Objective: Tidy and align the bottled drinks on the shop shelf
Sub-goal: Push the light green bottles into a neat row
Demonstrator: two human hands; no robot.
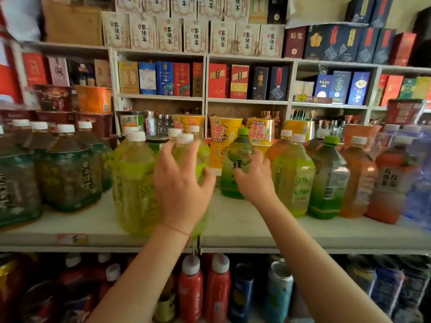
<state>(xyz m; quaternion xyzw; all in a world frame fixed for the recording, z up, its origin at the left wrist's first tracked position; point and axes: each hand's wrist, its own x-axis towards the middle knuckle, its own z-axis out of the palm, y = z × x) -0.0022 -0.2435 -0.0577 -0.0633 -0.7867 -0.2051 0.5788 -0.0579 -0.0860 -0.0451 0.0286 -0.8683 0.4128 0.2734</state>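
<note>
The person stands before the shelf [245, 227], both arms reaching in. The left hand [180, 185] has its fingers [166, 151] spread and curved over a yellow-green bottle [186, 150] with a white cap, apparently wrapping its shoulder to steer it into line with the matching bottle [134, 180] just to its left near the front edge. The right hand [254, 178] curls round the lower right side of a green-capped bottle [236, 159] that stands farther back than its neighbours, probably to draw it nearer. The gap between the two groups gives both hands room. Dark tea bottles [67, 169] stand to the left, orange ones [359, 178] to the right, and cup noodles [224, 129] behind.
</note>
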